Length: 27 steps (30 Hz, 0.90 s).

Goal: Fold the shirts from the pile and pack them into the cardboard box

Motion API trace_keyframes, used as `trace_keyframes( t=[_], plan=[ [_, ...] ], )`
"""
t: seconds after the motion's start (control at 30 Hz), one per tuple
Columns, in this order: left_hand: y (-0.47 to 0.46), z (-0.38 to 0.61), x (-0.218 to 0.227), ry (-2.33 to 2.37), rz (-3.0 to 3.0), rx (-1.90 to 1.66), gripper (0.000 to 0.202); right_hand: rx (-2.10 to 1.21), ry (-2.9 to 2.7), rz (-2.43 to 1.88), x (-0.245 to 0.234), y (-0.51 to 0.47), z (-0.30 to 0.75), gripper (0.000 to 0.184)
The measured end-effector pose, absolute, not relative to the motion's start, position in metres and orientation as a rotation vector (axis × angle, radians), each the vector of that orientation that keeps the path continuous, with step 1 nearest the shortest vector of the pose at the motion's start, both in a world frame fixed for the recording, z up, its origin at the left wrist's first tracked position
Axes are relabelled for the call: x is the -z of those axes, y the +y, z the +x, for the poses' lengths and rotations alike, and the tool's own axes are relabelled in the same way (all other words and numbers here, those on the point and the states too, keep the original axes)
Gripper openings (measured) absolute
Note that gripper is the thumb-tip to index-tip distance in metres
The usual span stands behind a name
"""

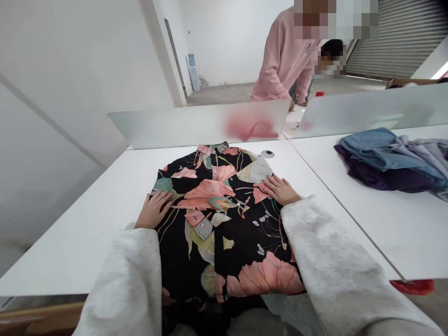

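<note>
A black floral shirt (238, 233) with pink flowers and green leaves lies front up on the white table (94, 210), its collar at the far end. Both sleeves are folded inward across the chest, and the cuffs lie near the middle. My left hand (154, 208) rests flat on the shirt's left edge, fingers stretched out. On the right edge, by the folded shoulder, my right hand (281, 190) lies flat with its fingers spread. The shirt's hem hangs at the table's front edge, close to my body.
A pile of blue, purple and lilac clothes (381, 156) lies on the right-hand table. A grey and black round object (268, 153) sits beyond the shirt's right shoulder. Frosted panels (196, 123) line the back edge. Behind them stands a person in a pink top (280, 60), with another person alongside.
</note>
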<state>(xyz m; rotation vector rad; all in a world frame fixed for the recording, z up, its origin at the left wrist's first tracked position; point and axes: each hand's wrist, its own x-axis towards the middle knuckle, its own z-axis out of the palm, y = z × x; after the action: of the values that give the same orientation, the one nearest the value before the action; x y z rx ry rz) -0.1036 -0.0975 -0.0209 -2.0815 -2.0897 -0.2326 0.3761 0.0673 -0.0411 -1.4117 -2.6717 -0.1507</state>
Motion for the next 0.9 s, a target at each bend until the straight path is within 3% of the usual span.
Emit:
trace_keyframes(
  t=[0.17,0.37,0.5,0.67,0.83,0.9],
  plan=[
    [-0.097,-0.077,-0.003,-1.959,-2.136,0.076,0.044,0.184,-2.753,-1.378,0.043,0.071,0.38,0.051],
    [-0.102,0.041,-0.059,-1.519,-2.565,-0.004,0.048,0.227,-2.755,-1.373,0.047,0.073,0.381,0.051],
    [-0.099,0.099,-0.038,-1.315,-2.73,-0.026,0.059,0.238,-2.772,-1.406,0.047,0.074,0.381,0.052],
    [-0.086,0.107,0.006,-1.35,-2.679,0.181,0.038,0.257,-2.785,-1.422,0.043,0.072,0.38,0.053],
    [-0.096,0.103,-0.009,-1.461,-2.678,0.627,0.034,0.301,-2.793,-1.35,0.043,0.072,0.38,0.05],
    [-0.105,0.103,-0.015,-1.39,-2.737,0.614,0.034,0.289,-2.798,-1.344,0.043,0.072,0.38,0.05]
  ],
)
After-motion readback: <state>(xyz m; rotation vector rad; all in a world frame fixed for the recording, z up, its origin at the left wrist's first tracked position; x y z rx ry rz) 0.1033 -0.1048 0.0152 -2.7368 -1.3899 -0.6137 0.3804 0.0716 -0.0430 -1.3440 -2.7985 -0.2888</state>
